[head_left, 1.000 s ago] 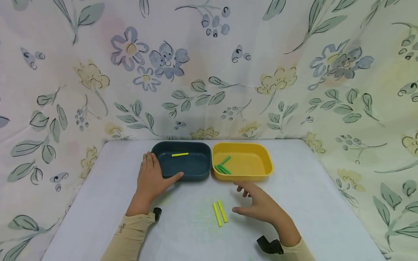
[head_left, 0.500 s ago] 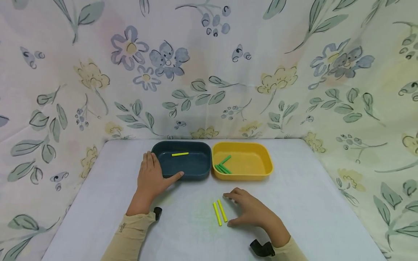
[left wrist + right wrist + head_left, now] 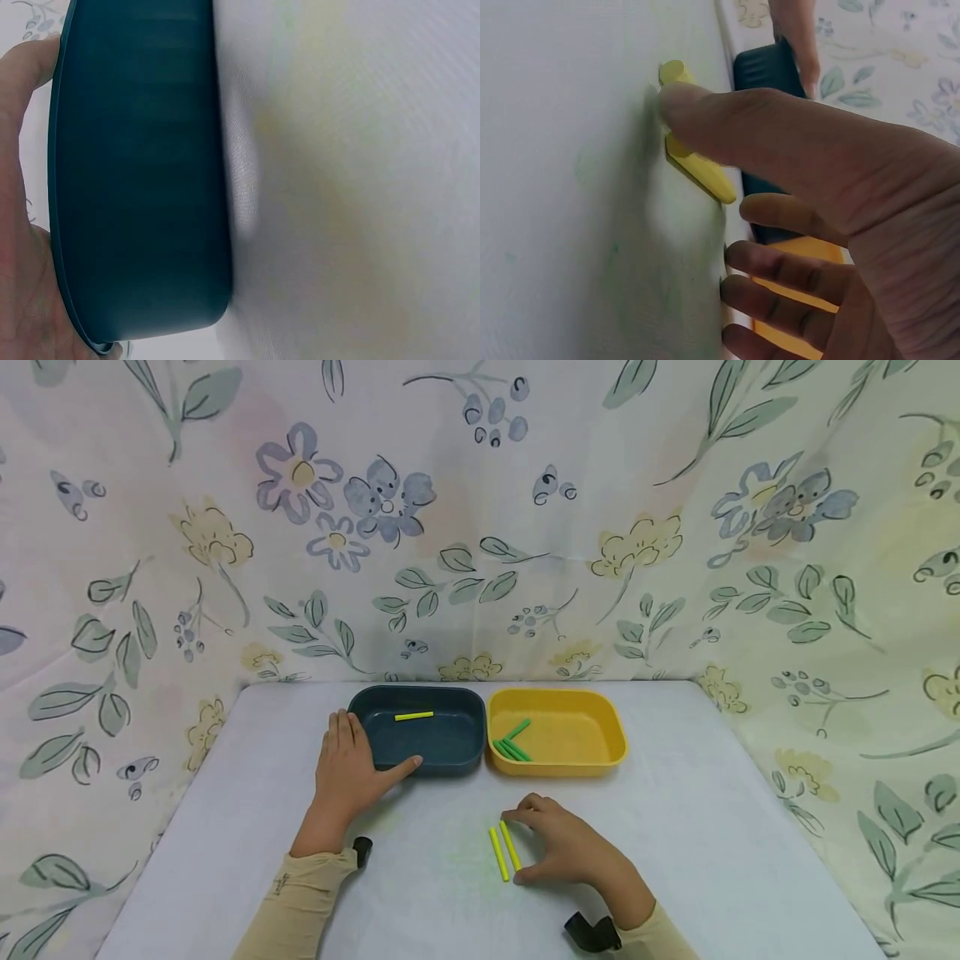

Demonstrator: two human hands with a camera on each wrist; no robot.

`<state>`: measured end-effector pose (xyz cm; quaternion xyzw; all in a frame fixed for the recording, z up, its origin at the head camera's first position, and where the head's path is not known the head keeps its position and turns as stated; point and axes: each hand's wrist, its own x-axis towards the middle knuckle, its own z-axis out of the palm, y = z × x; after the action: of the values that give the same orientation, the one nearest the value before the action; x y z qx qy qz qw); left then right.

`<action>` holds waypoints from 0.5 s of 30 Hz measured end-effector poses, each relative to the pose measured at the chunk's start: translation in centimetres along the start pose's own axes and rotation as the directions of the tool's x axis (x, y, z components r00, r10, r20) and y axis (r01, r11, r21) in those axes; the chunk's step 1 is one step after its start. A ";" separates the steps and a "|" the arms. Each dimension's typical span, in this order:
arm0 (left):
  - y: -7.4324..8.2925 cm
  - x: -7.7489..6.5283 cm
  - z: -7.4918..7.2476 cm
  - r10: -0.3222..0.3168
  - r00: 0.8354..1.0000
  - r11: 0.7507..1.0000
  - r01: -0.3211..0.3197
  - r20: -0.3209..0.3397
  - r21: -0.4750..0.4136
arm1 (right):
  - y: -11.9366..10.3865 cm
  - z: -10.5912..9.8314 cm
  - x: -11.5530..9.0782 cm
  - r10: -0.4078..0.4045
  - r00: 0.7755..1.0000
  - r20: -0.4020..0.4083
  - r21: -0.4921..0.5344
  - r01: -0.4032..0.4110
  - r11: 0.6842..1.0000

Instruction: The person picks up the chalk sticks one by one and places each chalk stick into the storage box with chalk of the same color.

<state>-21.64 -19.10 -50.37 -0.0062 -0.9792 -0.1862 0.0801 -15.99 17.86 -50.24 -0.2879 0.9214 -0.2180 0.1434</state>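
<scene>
My left hand (image 3: 347, 768) rests at the left front corner of a dark blue tray (image 3: 442, 764), fingers straight along its left rim and thumb on the front rim. One yellow chalk stick (image 3: 414, 716) lies inside this tray. On the cloth, two more yellow chalk sticks lie side by side, a left one (image 3: 498, 854) and a right one (image 3: 510, 846). My right hand (image 3: 573, 847) spans the right one, thumb at its near end and index finger at its far end. In the right wrist view the thumb (image 3: 727, 124) covers part of the sticks, and the index fingertip is just beyond one's end.
A yellow tray (image 3: 581, 739) stands against the blue tray's right side, with several green chalk sticks (image 3: 512, 749) at its left. A white cloth (image 3: 720, 835) with faint green and yellow smudges covers the table. Floral fabric (image 3: 480, 527) hangs behind.
My right hand has moved left and down from in front of the yellow tray to the right yellow chalk stick. My left hand and both trays have stayed put.
</scene>
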 end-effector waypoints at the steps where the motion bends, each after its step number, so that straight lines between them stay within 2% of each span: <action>1: 0.0 0.0 0.0 -0.001 1.000 1.000 0.001 0.002 0.001 | -0.1 0.0 0.0 0.000 1.000 0.000 0.000 0.000 1.000; 8: -0.1 0.0 0.0 -0.001 1.000 1.000 0.001 0.026 0.005 | -0.4 0.3 0.1 -0.010 1.000 -0.005 -0.015 0.010 1.000; 15: 0.0 0.0 -0.2 0.004 1.000 1.000 -0.004 0.021 -0.003 | -0.2 0.7 0.4 -0.010 1.000 -0.008 -0.042 0.010 0.999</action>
<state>-21.65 -19.19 -50.20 -0.0101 -0.9797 -0.1876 0.0700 -15.90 17.27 -50.76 -0.2945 0.9249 -0.2007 0.1323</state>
